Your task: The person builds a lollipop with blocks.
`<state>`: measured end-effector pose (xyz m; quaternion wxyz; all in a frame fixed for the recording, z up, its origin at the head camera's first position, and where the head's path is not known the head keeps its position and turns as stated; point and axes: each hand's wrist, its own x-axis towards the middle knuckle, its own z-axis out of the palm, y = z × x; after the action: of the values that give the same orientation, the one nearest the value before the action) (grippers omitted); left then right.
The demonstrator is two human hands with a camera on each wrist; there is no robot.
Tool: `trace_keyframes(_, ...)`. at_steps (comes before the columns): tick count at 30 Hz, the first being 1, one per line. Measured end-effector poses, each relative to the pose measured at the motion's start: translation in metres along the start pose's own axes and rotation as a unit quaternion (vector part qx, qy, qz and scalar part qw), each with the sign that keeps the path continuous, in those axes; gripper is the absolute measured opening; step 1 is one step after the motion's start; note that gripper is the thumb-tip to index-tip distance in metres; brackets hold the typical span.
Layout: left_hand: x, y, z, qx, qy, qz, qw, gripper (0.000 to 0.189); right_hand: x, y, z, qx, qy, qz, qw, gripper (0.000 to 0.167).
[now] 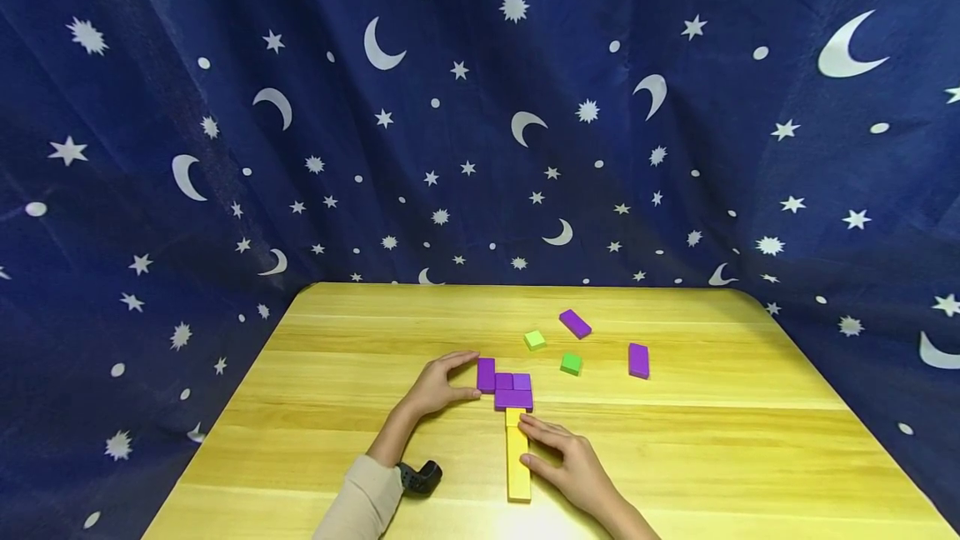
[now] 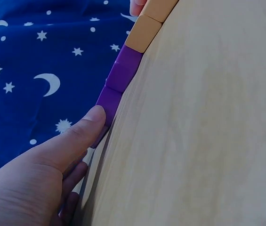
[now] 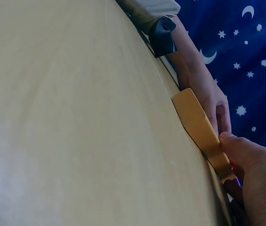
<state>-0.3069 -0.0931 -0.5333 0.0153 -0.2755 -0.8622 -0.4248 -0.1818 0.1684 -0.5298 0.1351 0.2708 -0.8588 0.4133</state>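
The end purple block (image 1: 486, 376) lies flat on the table (image 1: 375, 319) with its length running 12 to 6, snug at the 9 o'clock side of two small purple blocks (image 1: 513, 382). The left hand (image 1: 438, 386) comes in from 8 o'clock, part open, thumb at the block's near end and fingertips at its far end; that light pinch likely squares it up while leaving its joining side free. Below, at the pair's 6 o'clock, the wide purple block (image 1: 513, 400) bridges both, seemingly serving as their base. A small yellow block (image 1: 515, 417) and then a long yellow block (image 1: 518, 469) continue toward 6 like a stem. The right hand (image 1: 573, 467) reaches from 4 o'clock, fingers loosely extended, fingertips and thumb resting along the stem's 3 o'clock side without wrapping it, probably to steady the line. Farther out, the light green block (image 1: 535, 340) sits at 1 o'clock, the darker green block (image 1: 571, 364) between 2 and 3, both apart from the joined pieces, perhaps kept as spares
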Motion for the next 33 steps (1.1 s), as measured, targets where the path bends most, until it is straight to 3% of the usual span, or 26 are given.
trace_keyframes(25, 0.0004, -0.0039, 0.0018, 0.001, -0.002, 0.01, 0.9999, 0.067, 0.0008, -0.0007, 0.0001, 0.002, -0.003, -0.006, 1.0, 0.04)
trace_keyframes(33, -0.0002, -0.0026, 0.0015, 0.001, -0.004, 0.007, 1.0, 0.068, 0.0004, -0.0013, 0.0001, 0.043, 0.01, 0.032, 0.9985, 0.036)
